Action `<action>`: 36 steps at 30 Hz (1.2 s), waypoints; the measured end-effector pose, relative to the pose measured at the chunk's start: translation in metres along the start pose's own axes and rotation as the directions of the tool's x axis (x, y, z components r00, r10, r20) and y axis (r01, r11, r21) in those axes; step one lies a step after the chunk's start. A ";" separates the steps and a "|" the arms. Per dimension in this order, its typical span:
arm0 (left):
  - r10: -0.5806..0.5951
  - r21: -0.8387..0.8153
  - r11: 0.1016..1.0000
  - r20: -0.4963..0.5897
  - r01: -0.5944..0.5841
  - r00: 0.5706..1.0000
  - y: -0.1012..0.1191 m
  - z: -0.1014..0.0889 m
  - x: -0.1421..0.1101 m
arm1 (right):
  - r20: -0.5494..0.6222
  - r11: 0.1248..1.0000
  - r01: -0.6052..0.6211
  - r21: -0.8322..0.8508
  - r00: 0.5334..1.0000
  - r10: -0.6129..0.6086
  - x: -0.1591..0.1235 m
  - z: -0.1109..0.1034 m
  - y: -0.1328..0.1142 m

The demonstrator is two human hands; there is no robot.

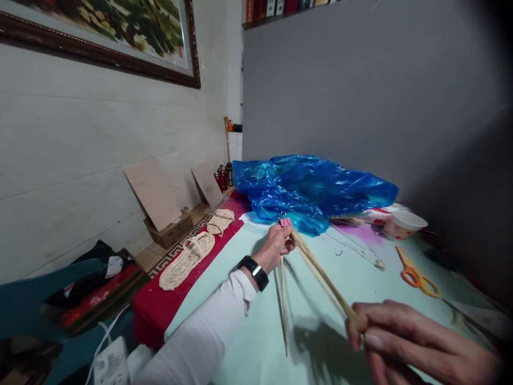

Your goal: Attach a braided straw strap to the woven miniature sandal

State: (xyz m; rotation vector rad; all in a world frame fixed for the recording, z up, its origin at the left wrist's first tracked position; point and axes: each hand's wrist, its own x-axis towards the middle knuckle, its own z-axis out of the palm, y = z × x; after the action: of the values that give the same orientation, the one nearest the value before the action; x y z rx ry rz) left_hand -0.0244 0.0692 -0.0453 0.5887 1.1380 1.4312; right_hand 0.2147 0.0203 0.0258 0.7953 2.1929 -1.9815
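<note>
My left hand [277,240], with a black watch at its wrist, is closed around tan straw-like strands just below a pink binder clip [285,222]. From there a tan strand bundle [326,275] stretches taut down to the right. Its near end is pinched between the thumb and fingers of my right hand [395,334]. Below my left hand hangs a thin loose strand [284,310], its tip toward the near side of the table. Part of the clip's grip on the strands is hidden by my left fingers.
Orange-handled scissors [412,275] and a paper bowl [404,224] lie to the right. A crumpled blue plastic sheet [312,187] covers the back. Woven straw soles [188,260] rest on the red cloth [160,302] at left. A power strip [110,363] sits at the lower left.
</note>
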 end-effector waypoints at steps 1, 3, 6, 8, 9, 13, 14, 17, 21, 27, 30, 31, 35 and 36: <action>-0.008 -0.001 1.000 0.025 0.008 1.000 -0.002 0.001 0.000 | 0.054 0.998 0.005 -0.068 0.999 -0.001 0.006 0.007 -0.002; -0.023 0.000 1.000 0.082 0.023 0.996 -0.005 0.003 -0.002 | 0.015 0.948 0.064 -0.311 0.998 -0.062 0.022 0.026 -0.003; -0.039 0.007 0.999 0.167 0.038 0.985 -0.004 0.003 -0.005 | -0.129 0.733 0.019 -0.680 0.981 -0.145 0.044 0.052 0.006; -0.029 0.009 1.000 0.230 0.028 0.973 0.001 0.003 -0.006 | -0.165 0.664 -0.001 -0.747 0.969 -0.184 0.052 0.059 0.012; -0.022 0.009 1.000 0.268 0.020 0.963 0.004 0.003 -0.007 | -0.153 0.681 0.031 -0.732 0.966 -0.208 0.052 0.058 0.012; -0.003 0.024 1.000 0.421 -0.007 0.907 0.015 0.012 -0.020 | -0.126 0.925 0.251 -0.283 0.947 -0.296 0.037 0.033 0.001; -0.006 0.035 0.999 0.451 -0.010 0.893 0.016 0.016 -0.025 | -0.219 0.939 0.325 -0.111 0.914 -0.342 0.033 0.024 -0.002; -0.023 0.081 0.996 0.512 -0.022 0.859 0.015 0.027 -0.039 | -0.643 0.829 0.557 0.055 0.654 -0.397 0.031 -0.003 -0.002; -0.029 0.147 0.987 0.558 -0.065 0.829 0.012 0.035 -0.049 | -0.723 0.839 0.538 0.084 0.612 -0.320 0.043 -0.017 0.016; -0.039 0.266 0.953 0.584 -0.146 0.811 0.008 0.035 -0.051 | -0.761 0.837 0.548 0.006 0.545 -0.352 0.054 -0.013 0.027; -0.035 0.312 0.931 0.597 -0.192 0.801 0.005 0.036 -0.050 | -0.778 0.847 0.531 0.003 0.534 -0.332 0.058 -0.013 0.029; -0.033 0.326 0.923 0.598 -0.206 0.800 0.005 0.036 -0.050 | -0.781 0.854 0.520 0.007 0.536 -0.320 0.059 -0.014 0.030; 0.040 0.390 0.871 0.548 -0.298 0.836 0.008 0.040 -0.052 | -0.797 0.884 0.468 0.013 0.538 -0.273 0.060 -0.017 0.035; 0.080 0.406 0.851 0.526 -0.332 0.847 0.009 0.040 -0.052 | -0.800 0.888 0.459 0.015 0.538 -0.265 0.060 -0.017 0.036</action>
State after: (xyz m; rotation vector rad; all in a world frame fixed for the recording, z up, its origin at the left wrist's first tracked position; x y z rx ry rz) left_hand 0.0176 0.0335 -0.0078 1.3985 1.0277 1.0668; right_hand 0.1833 0.0563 -0.0275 1.6301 2.8018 -2.4281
